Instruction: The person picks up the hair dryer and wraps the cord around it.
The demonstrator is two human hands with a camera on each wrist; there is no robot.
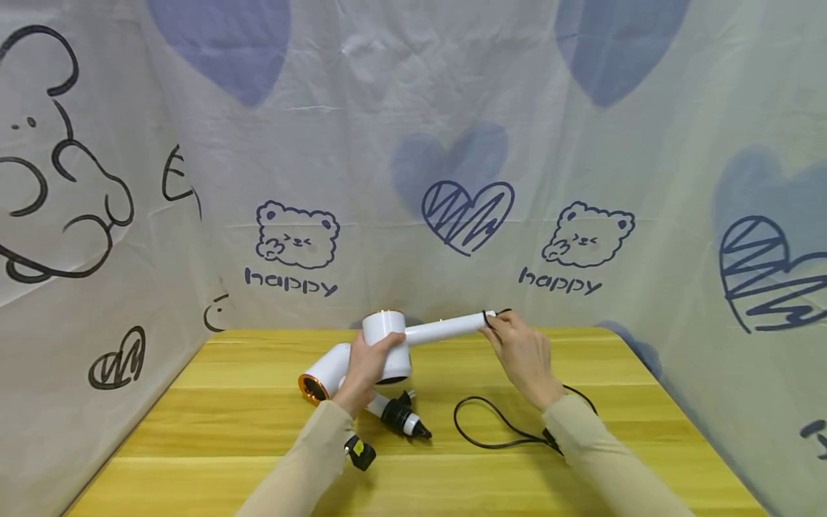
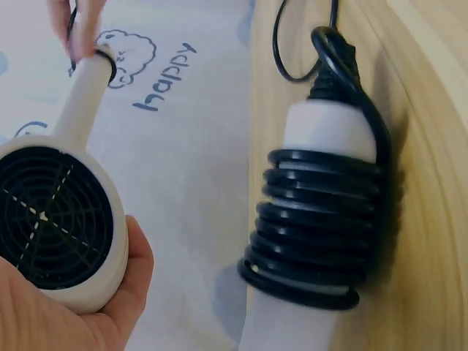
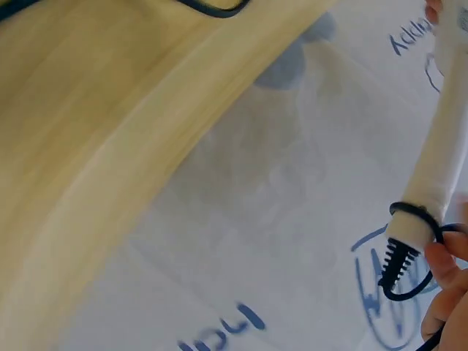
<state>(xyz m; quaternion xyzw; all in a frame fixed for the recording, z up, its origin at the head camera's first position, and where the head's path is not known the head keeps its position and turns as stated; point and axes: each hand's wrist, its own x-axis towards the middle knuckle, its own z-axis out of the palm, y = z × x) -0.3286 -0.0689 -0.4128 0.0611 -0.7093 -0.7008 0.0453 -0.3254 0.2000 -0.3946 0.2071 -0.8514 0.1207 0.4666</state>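
Observation:
My left hand [image 1: 367, 368] grips the round head of a white hair dryer [image 1: 446, 330], held above the table with its handle pointing right. In the left wrist view the head's dark grille [image 2: 44, 212] faces the camera. At the handle's end my right hand [image 1: 525, 357] pinches the black power cord [image 3: 418, 210]. One turn of that cord goes round the handle near its ribbed sleeve [image 3: 398, 262]. Below the left hand, a second white hair dryer [image 1: 328, 368] with an orange-rimmed opening lies on the table. Its black cord [image 2: 314, 219] is coiled tightly round its handle.
The wood-grain table [image 1: 213, 424] has a printed cloth [image 1: 375, 165] hanging behind it and at both sides. A loose loop of black cord [image 1: 457, 418] lies on the table near the right forearm. A small black box [image 1: 360, 454] sits at the left wrist.

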